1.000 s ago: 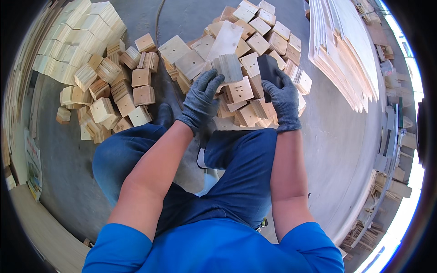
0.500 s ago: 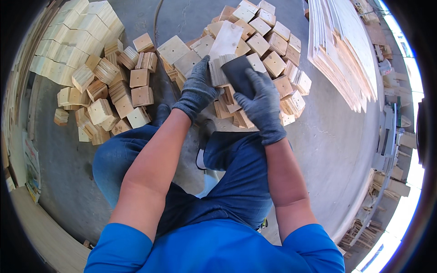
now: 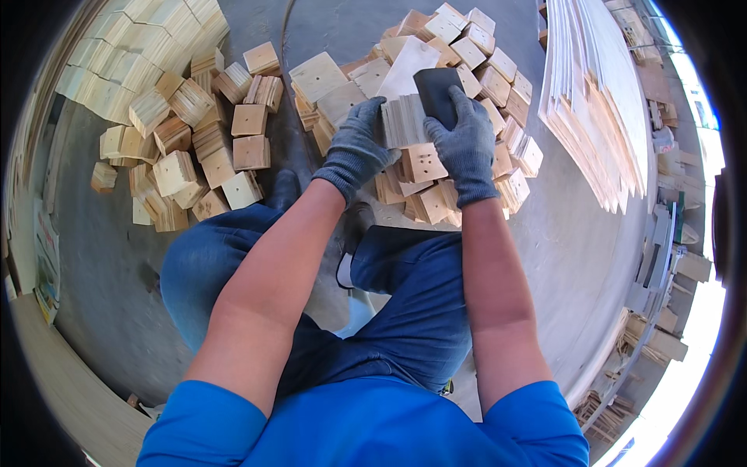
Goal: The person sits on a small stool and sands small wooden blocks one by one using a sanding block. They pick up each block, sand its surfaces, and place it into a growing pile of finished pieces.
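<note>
My left hand (image 3: 356, 146), in a grey knit glove, is closed around the left side of a small stack of plywood pieces (image 3: 403, 121), whose layered edges face me. In my right hand (image 3: 468, 148), gloved alike, is a flat black rectangular block (image 3: 437, 92); its exact kind I cannot make out. The block is at the stack's right side, and whether they touch is unclear. Just beyond both hands lies a heap of plywood blocks (image 3: 492, 84), several with small drilled holes. A pale flat wooden piece (image 3: 411, 65) shows behind the stack.
A second heap of plywood blocks (image 3: 175, 173) lies on the floor to the left, before neatly stacked plywood (image 3: 128, 47). Large thin sheets (image 3: 591, 109) are piled at the right. A cable (image 3: 286, 31) runs along the grey concrete floor (image 3: 576, 257). My knees are spread below the hands.
My right hand has turned the black block more upright and moved it from over the stack toward its right side. The stack's layered edges now show more fully. The view has shifted slightly.
</note>
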Available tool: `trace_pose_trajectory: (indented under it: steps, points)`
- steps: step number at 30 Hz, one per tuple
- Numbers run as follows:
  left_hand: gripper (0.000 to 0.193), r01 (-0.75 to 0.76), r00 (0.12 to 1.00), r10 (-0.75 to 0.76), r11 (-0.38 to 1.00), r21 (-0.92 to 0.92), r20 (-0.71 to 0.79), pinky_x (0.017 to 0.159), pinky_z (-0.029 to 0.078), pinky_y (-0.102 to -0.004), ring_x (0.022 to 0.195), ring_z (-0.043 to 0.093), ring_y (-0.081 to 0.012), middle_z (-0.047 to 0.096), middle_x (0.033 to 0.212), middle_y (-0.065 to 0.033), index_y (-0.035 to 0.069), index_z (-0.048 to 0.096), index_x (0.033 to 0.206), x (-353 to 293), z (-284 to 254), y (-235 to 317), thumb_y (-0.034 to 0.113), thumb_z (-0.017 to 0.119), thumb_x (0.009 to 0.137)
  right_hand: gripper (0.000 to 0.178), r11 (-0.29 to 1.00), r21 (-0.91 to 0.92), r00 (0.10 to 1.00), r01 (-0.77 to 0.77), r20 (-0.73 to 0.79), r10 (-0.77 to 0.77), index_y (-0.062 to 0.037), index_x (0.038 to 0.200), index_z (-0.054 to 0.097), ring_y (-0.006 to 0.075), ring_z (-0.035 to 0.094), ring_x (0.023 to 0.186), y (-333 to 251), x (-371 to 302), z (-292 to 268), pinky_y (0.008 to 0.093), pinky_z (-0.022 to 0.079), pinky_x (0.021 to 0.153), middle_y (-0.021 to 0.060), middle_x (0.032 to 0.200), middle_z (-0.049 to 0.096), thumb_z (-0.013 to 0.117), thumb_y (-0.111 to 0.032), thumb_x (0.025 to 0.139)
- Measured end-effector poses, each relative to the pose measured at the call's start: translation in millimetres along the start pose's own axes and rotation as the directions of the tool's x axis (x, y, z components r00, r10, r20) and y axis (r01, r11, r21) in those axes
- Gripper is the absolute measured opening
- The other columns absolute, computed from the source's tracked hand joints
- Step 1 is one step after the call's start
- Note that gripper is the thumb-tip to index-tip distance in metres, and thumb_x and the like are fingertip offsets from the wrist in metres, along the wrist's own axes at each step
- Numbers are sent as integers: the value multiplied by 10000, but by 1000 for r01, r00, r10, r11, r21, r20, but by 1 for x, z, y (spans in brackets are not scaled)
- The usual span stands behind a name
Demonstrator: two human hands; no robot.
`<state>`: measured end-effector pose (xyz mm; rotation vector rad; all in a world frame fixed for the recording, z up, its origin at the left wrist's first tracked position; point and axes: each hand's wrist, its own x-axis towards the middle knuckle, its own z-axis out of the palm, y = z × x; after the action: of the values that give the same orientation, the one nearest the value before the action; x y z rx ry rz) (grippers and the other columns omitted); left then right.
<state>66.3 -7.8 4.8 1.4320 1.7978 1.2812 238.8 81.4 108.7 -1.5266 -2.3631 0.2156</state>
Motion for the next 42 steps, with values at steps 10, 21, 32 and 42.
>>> trace_pose_trajectory:
  steps: [10,21,32,42]
  points:
    - [906,-9,1000,9,1000,-29,-18,1170,499,-422,1347,598,-412,599,1428,-225,87,529,1507,-3,6,-14,175,920,694,786,999,30,997,29,72,-31,-148,1557,578,481,563,1342,-42,-113,-5,578,449,1131,280,1488,562,875,-343,856]
    - [970,41,999,-40,997,-63,17,1176,491,-424,1341,598,-384,585,1433,-198,85,520,1513,-6,-3,12,171,979,664,705,1000,21,1000,0,28,-1,-98,1463,658,447,681,1199,-12,24,7,528,560,1020,247,1337,684,851,-385,848]
    - [931,33,999,-30,993,-116,29,1198,474,-422,1350,591,-402,588,1444,-219,71,518,1514,-6,-2,6,156,946,691,770,994,62,995,91,22,-93,-100,1528,593,485,614,1272,-31,-89,-7,552,486,1094,294,1413,611,878,-324,849]
    - [955,51,998,-50,997,-57,32,1179,487,-439,1350,589,-420,578,1446,-221,86,507,1514,-1,3,-3,141,944,667,765,980,185,994,66,73,-80,-110,1500,623,450,598,1314,-21,-97,-12,526,484,1124,246,1430,615,903,-290,811]
